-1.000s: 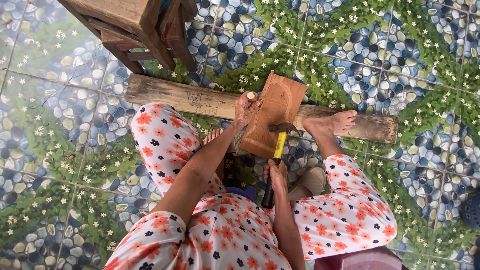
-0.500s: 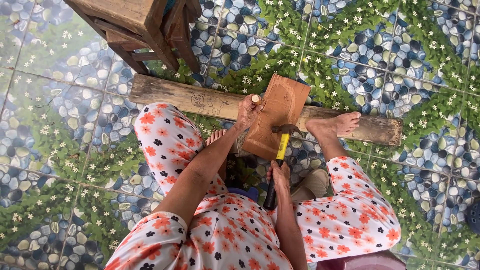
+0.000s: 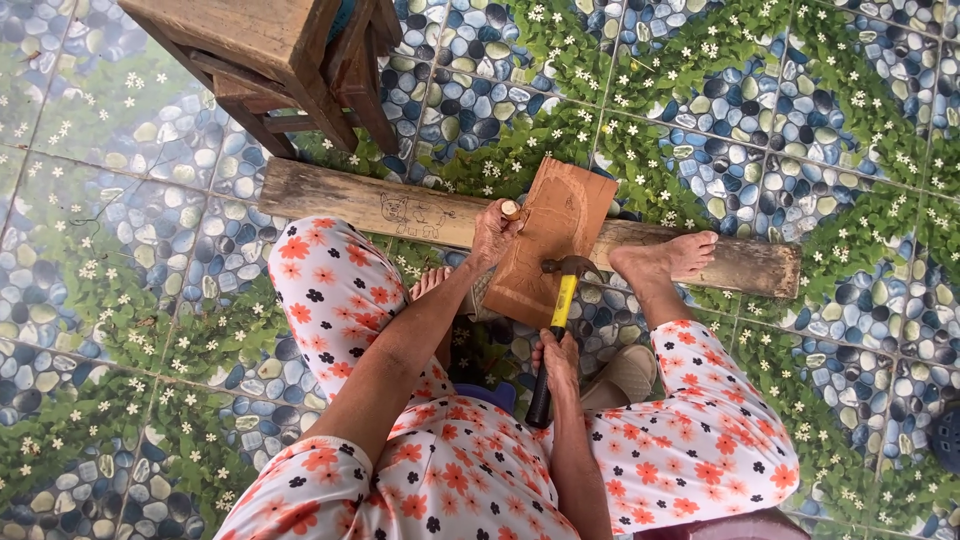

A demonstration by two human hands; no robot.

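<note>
My left hand grips a wooden-handled chisel upright against the left edge of a reddish-brown carved wood panel. The panel leans on a long weathered plank that lies across the floor. My right hand holds a hammer with a yellow and black handle; its metal head hangs over the lower part of the panel, below and to the right of the chisel. My right bare foot rests on the plank beside the panel.
A wooden stool stands at the top left behind the plank. The floor is tiled with a pebble-and-leaf pattern. A beige slipper lies under my right knee, and my other foot's toes show between my legs.
The hammer head has dropped slightly away from the chisel toward me. My left hand and the panel have stayed in place on the plank.
</note>
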